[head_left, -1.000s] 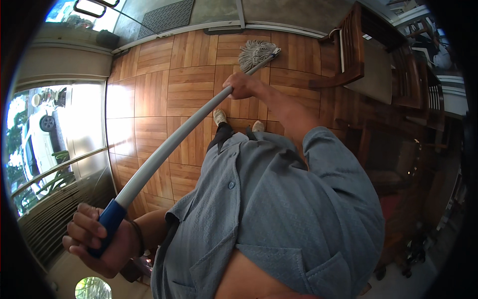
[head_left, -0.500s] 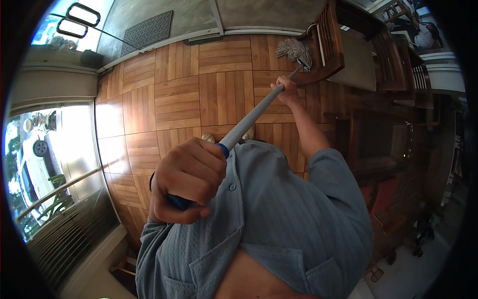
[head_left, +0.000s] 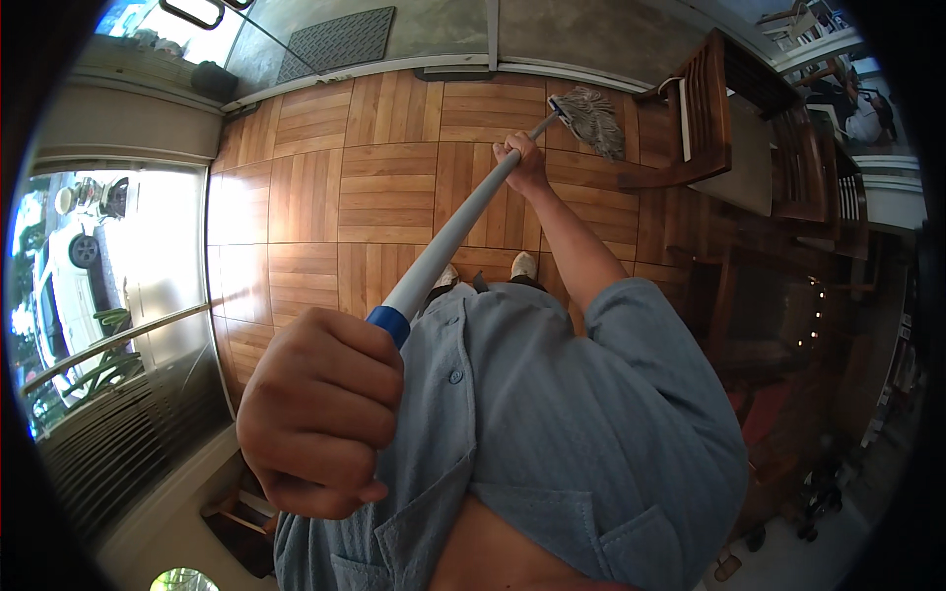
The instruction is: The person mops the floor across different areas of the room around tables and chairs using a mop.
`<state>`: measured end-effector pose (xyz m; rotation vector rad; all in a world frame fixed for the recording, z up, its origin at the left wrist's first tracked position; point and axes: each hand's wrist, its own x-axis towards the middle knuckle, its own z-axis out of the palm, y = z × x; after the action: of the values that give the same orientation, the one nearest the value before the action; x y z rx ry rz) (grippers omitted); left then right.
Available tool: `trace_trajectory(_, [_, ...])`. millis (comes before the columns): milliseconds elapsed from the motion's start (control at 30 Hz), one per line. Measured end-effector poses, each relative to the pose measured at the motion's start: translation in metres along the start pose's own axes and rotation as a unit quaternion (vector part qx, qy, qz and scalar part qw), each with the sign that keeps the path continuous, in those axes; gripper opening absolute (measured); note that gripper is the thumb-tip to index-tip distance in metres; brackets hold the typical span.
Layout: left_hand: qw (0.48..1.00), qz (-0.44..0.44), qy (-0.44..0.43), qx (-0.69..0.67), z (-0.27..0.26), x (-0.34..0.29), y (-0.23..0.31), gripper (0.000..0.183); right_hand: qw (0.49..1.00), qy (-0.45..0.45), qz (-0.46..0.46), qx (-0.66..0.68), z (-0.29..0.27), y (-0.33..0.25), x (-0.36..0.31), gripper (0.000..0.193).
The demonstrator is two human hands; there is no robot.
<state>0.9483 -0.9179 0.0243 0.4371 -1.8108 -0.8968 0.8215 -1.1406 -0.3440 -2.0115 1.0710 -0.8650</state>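
Note:
A mop with a grey handle (head_left: 448,241) slants from lower left to upper right across the view. My left hand (head_left: 320,414) is closed in a fist round the top end, just behind a blue collar (head_left: 388,324). Farther down the handle, my right hand (head_left: 522,163) wraps round it with the arm stretched forward. The mop's grey string head (head_left: 594,123) lies on the wooden parquet floor (head_left: 387,192), its strands trailing to the right of the joint.
A wooden armchair (head_left: 702,123) with a pale seat stands right of the mop head, with more dark furniture beyond. A whitish door track (head_left: 490,44) borders the floor ahead, with a dark mat (head_left: 337,42) past it. Glass panels line the left.
The mop head has come leftward, away from the armchair's legs, and its strands now trail right. Both hands have shifted left with the handle, the left one also lower. The view has shifted somewhat.

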Motion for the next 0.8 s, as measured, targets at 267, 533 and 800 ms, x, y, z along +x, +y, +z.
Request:
trace_trajectory(267, [0.994,0.008,0.014,0.110,-0.018,-0.040,0.068,0.031,0.989,-0.124,-0.043,0.061,0.112,-0.093,0.001,0.027])
trace_trajectory(533, [0.988,0.097,0.080,0.094,-0.035,-0.096,0.118,0.036,0.940,-0.280,-0.193,0.038,0.191,-0.166,-0.027,0.012])
trace_trajectory(800, [0.957,0.103,0.230,0.143,-0.026,-0.119,0.173,0.035,0.912,-0.383,-0.144,0.028,0.167,-0.215,-0.073,0.011])
